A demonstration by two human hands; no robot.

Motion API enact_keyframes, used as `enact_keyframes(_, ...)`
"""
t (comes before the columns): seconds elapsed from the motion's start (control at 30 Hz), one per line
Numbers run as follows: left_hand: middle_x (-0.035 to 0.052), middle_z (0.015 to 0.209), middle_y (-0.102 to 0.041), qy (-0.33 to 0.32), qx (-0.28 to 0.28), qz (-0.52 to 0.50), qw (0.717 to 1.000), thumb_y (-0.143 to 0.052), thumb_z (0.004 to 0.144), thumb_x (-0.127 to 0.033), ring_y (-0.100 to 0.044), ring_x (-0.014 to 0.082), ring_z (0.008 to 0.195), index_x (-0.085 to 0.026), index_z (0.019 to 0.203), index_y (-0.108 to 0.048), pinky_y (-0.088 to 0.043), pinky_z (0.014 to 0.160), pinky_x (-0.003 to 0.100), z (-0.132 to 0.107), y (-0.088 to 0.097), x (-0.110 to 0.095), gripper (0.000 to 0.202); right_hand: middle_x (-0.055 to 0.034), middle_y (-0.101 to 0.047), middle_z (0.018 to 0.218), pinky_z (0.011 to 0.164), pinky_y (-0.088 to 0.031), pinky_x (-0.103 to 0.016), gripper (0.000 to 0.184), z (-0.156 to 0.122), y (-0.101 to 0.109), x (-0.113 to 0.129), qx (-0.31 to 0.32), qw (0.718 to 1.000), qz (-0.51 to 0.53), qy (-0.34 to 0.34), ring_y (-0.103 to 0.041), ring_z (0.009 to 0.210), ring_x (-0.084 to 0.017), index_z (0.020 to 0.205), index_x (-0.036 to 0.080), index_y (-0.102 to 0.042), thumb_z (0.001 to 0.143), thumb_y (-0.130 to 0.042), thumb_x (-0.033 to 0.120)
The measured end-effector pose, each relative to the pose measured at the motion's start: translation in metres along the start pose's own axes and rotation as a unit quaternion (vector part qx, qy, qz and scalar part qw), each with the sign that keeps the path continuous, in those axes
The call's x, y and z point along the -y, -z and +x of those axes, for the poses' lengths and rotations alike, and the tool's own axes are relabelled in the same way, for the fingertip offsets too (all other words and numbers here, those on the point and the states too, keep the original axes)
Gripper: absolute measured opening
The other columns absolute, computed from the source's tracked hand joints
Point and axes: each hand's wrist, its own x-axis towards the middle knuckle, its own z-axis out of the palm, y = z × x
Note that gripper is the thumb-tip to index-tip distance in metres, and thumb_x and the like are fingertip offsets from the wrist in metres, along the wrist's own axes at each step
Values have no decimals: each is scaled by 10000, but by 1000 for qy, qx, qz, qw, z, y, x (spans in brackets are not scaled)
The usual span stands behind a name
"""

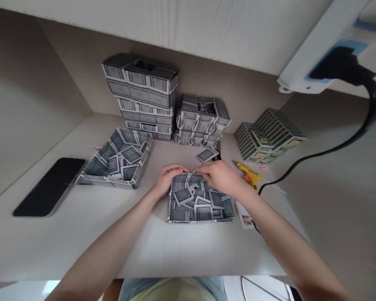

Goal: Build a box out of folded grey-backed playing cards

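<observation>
The left hand (169, 179) is placed at the far left corner of a shallow tray (180, 215) built of grey-backed playing cards, its fingers bent and brought close together along the outside of the wall. The right hand (221, 177) is set at the far wall of the same tray, its fingers curled down over the rim; whether the wall is pinched between thumb and fingers cannot be told, since the contact is partly covered by the hand. The fingertips of both hands are brought near each other along that far wall. The tray is rested flat on the pale table (81, 234), between the forearms, and loose cards (203, 212) are scattered inside it, mostly back up.

A second tray (143, 164), also strewn with cards, is seen to the left, with a black phone (50, 188) laid beside it. Behind, against the wall, a tall stack of card boxes (147, 90) and a shorter stack (200, 123) are placed side by side. A single card (207, 155) is left lying just beyond the right hand. Farther right, a yellow glue gun (250, 174) is seen in front of green-striped boxes (269, 133). A black cable (316, 154) is plugged into a white power strip (307, 62) at the upper right.
</observation>
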Motion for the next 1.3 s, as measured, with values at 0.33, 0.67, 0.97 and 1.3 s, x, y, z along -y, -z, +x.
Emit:
enact_keyframes(0.33,17,690,-655,5,7,-5,1000,-541,661,-257,-565,148,666,-147,669,-663,-399,627,232,0,-1,0,165,-89,-637,804,579,-312,-271,281,5,7,10,72,990,-118,27,-573,743,-188,911,143,-618,726,-422,63)
enact_keyframes(0.67,14,677,-650,0,3,-3,1000,-539,662,-255,-563,143,668,-135,665,-658,-398,632,225,-1,-3,-2,169,-109,-636,778,559,-323,-271,230,10,4,16,80,983,-159,38,-584,701,-192,842,118,-621,754,-414,68)
enact_keyframes(0.97,39,753,-667,9,20,-3,1000,-534,674,-279,-578,165,745,-122,723,-669,-410,693,242,0,-2,-1,213,-52,-664,780,628,-331,-235,269,1,-11,1,9,998,-69,-12,-593,749,-157,877,193,-628,866,-370,268)
enact_keyframes(1.3,38,742,-668,12,21,9,1000,-533,673,-300,-581,161,722,-119,712,-671,-414,682,244,2,-1,1,231,-24,-678,791,620,-325,-225,277,-1,-37,-4,-51,997,-9,-55,-602,744,-143,803,201,-630,869,-374,284)
